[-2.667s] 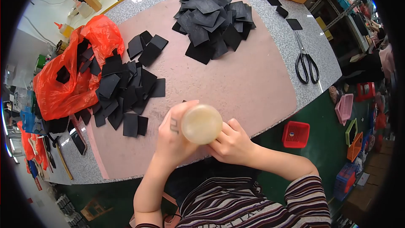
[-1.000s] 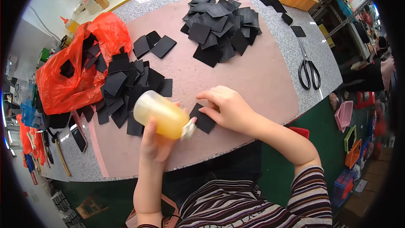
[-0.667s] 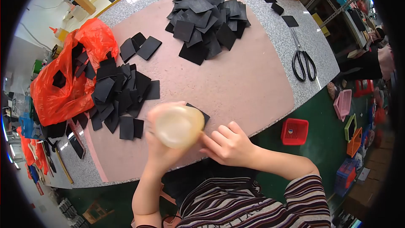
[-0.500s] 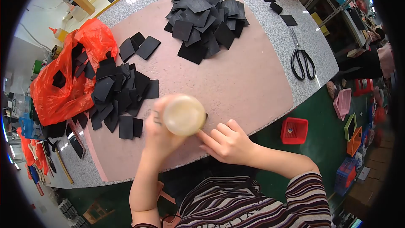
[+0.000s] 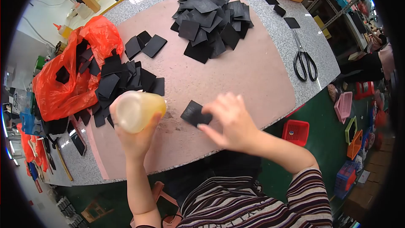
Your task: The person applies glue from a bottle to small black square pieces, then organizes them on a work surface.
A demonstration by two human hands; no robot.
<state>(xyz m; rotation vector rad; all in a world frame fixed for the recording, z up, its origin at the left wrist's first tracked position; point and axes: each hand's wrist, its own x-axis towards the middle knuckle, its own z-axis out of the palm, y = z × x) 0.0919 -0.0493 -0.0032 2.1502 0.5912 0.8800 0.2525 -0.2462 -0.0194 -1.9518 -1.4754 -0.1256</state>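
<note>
My left hand (image 5: 137,143) is wrapped round a translucent squeeze bottle (image 5: 145,109) with yellowish contents. The bottle's round base faces up towards me and its lower end is hidden. A black square piece (image 5: 193,112) lies on the pink mat (image 5: 236,80), its face streaked with greyish marks. Over its right edge is my right hand (image 5: 232,122), slightly blurred, with thumb and fingers apart at the edge. A heap of black squares (image 5: 120,80) lies left of the bottle, spilling from a red plastic bag (image 5: 63,93).
A larger pile of black squares (image 5: 211,21) sits at the back of the mat, with a few loose squares (image 5: 155,45) to its left. Black-handled scissors (image 5: 304,65) lie at the right. Beyond the table edge a red basket (image 5: 295,133) stands low down.
My left hand has carried the bottle left, off the black square, and tilted it. My right hand has moved up and right, its fingers spreading at the square, which now shows.
</note>
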